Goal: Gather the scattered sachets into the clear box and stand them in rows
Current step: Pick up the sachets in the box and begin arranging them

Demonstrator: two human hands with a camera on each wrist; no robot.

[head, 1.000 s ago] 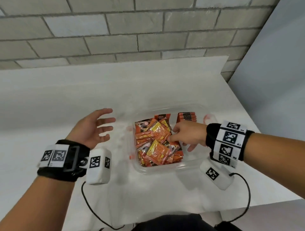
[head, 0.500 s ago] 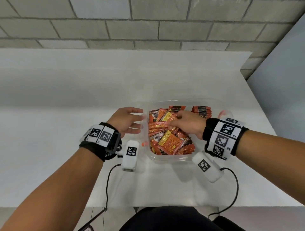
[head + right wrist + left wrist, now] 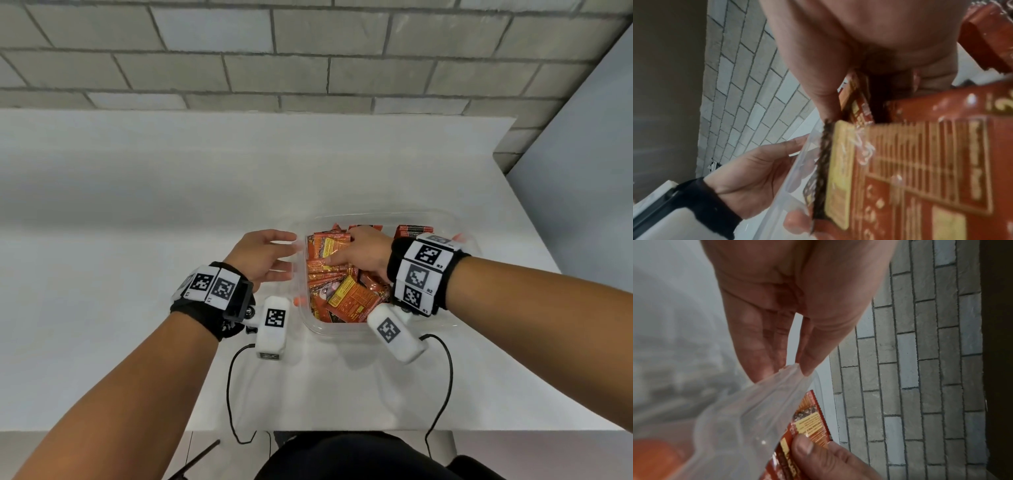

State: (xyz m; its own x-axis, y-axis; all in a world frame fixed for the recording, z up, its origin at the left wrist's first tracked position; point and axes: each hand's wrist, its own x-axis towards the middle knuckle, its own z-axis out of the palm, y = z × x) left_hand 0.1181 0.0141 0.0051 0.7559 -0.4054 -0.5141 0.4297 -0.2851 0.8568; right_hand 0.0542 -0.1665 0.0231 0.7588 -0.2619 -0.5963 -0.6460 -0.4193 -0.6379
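Observation:
A clear box (image 3: 387, 214) stands on the white table, with a loose pile of orange sachets (image 3: 346, 294) in its left half. A short row of sachets (image 3: 412, 229) stands upright at its far right. My right hand (image 3: 342, 253) is inside the box and pinches one sachet (image 3: 809, 418) between thumb and fingers at the far left of the pile. My left hand (image 3: 291, 253) is outside, and its straight fingers (image 3: 764, 360) touch the box's left rim (image 3: 791, 369). The right wrist view shows that hand (image 3: 756, 170) flat against the clear wall (image 3: 797, 175).
The white table (image 3: 137, 240) runs far to the left of the box and ends close on its right (image 3: 548, 260). A brick wall (image 3: 308, 51) is behind. Two black cables (image 3: 229, 387) hang from the wrist cameras over the front edge.
My left hand has moved right until its fingers touch the box's left wall. My right hand has shifted toward the far left of the pile and stays in the box.

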